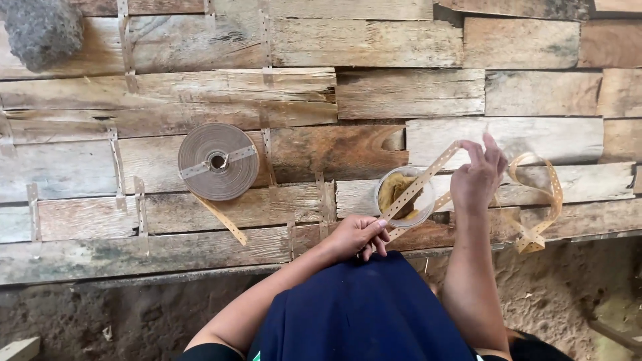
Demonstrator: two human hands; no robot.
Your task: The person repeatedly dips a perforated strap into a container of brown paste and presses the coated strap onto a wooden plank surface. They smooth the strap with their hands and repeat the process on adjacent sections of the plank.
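Strip [422, 180] handling: thin perforated tan band, judged light, flexible and easily kinked; best pinched flat at its edges near the ends. Roll [218, 161] of the same band lies on the planks [401, 93] at 9 o'clock from the hands, well apart. Left hand [358, 235] is nearly closed, thumb and fingers pinching the strip's lower end. Strip runs taut toward 1 o'clock, crossing above a clear tub [404, 197] of yellowish fibre. Right hand [477, 177] is loosely curled, fingertips gripping the upper end; the slack loops off toward 3 o'clock.
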